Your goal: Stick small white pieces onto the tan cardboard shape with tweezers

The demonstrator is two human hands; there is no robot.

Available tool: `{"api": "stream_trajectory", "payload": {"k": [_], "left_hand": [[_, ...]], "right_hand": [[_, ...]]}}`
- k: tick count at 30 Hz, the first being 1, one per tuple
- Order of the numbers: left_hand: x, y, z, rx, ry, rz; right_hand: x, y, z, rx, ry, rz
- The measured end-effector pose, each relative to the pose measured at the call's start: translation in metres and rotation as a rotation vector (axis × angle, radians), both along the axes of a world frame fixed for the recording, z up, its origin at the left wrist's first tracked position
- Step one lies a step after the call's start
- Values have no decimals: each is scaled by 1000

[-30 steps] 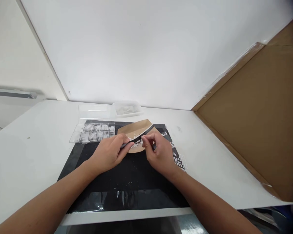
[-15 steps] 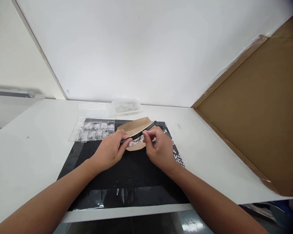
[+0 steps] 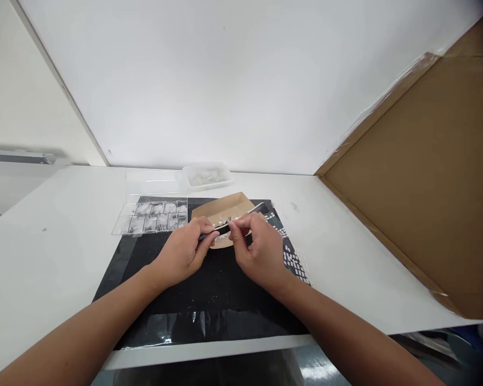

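A slim dark nail file is gripped at its near end by the left hand, fingers closed around it, while the right hand is pinched shut against the file's middle — something small appears to be held between thumb and forefinger there, though what it is cannot be told. The file is held just above a brown paper tray, in which small pale pieces are scattered, and its far tip is pointed toward the table's back right. The tray is set on the far part of a black mat, which is laid along the front edge of the white table. At the mat's far left corner a clear compartment box with whitish pieces in its cells is placed, its lid open behind it. Further back, near the table's rear edge, a small translucent container is seen. A patch of small white squares is shown on the mat's right edge — just beside the right wrist. A brown cardboard panel is propped along the table's right side.
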State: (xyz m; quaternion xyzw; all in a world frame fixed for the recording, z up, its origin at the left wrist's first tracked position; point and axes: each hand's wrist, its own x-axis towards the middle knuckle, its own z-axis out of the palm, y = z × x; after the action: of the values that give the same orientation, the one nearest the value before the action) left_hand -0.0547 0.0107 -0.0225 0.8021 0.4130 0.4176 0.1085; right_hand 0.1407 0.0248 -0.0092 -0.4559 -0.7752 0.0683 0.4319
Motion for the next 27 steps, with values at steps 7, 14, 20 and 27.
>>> {"api": "stream_trajectory", "payload": {"k": [7, 14, 20, 27], "left_hand": [[-2, -2, 0, 46, 128, 80], [-5, -1, 4, 25, -14, 156], [0, -4, 8, -20, -113, 104], [-1, -5, 8, -84, -42, 97]], "right_hand": [[2, -2, 0, 19, -1, 82], [14, 13, -2, -26, -2, -67], [6, 5, -6, 16, 6, 92], [11, 9, -3, 58, 84, 2]]}}
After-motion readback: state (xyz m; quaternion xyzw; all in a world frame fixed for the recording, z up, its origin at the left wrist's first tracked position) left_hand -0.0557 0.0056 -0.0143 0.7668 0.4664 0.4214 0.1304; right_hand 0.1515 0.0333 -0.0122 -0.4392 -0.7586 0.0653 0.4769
